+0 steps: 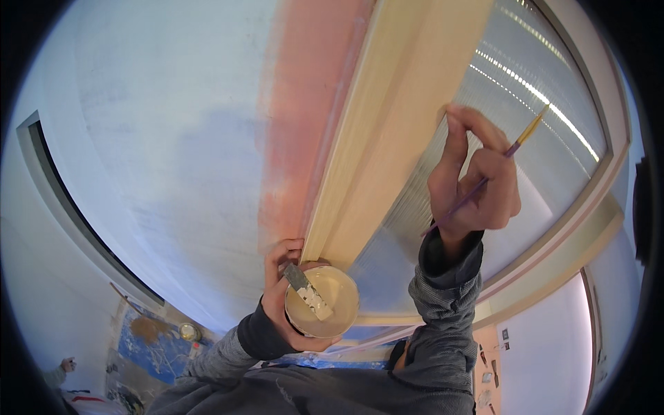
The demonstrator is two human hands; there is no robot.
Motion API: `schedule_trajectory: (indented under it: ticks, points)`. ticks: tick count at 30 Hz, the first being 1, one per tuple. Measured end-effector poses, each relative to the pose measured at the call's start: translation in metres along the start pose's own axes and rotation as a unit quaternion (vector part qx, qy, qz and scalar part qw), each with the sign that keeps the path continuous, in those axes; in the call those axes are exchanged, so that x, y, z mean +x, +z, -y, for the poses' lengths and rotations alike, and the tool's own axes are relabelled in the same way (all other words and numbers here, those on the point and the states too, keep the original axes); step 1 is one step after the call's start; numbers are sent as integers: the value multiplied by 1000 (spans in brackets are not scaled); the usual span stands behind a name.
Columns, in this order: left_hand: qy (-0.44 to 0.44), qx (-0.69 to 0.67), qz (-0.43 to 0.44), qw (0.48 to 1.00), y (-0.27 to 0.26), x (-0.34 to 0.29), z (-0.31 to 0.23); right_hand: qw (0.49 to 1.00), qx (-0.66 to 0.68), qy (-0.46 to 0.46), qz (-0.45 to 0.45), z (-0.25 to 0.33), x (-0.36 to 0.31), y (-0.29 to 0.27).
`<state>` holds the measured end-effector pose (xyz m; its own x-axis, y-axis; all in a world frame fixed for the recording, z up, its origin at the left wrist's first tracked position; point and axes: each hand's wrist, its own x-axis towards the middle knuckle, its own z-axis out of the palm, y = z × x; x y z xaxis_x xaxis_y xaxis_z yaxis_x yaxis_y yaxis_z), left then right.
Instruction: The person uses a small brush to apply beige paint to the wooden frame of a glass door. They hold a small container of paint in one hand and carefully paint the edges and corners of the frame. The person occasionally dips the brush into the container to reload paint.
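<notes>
My left hand is wrapped round a round tub of cream paint, held at the lower end of a pale wooden trim. Across the tub's rim rests a flat grey strip, smeared with cream at its inner end. My right hand is closed on a thin paintbrush with a purple handle, its yellowish end pointing up and right. The thumb and forefinger tips of this hand meet at the trim's right edge; I cannot tell whether they pinch something there.
A reddish band runs along the trim on the pale wall. Ribbed translucent glazing lies on the right. Below left, an open can stands by blue sheeting, and another person's hand shows. Several tools lie on a surface at lower right.
</notes>
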<state>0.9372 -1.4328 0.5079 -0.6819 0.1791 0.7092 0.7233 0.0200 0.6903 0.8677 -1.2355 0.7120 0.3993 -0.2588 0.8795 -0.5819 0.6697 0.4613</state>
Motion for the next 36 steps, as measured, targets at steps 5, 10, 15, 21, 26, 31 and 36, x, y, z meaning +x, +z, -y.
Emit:
schedule_trajectory:
  ticks: [5, 10, 15, 21, 26, 31, 36]
  points:
    - [2, 15, 20, 1000, 0, 4, 0, 1000, -13, -9, 5, -4, -3, -2]
    - [6, -1, 22, 1000, 2, 13, 0, 1000, -20, 1, 19, -7, -13, -1]
    - [2, -4, 22, 1000, -2, 10, 0, 1000, -26, -4, 7, -8, 3, 4]
    - [11, -6, 21, 1000, -24, -19, 0, 1000, -11, -5, 27, 39, -13, 1]
    - [27, 31, 16, 999, -23, -20, 2, 1000, -10, 4, 8, 36, -4, 5]
    - [9, 16, 9, 1000, -22, -22, 4, 1000, 6, 10, -14, 43, -14, 8]
    - [21, 46, 25, 998, -24, -22, 2, 1000, -20, -7, -20, 41, -7, 9]
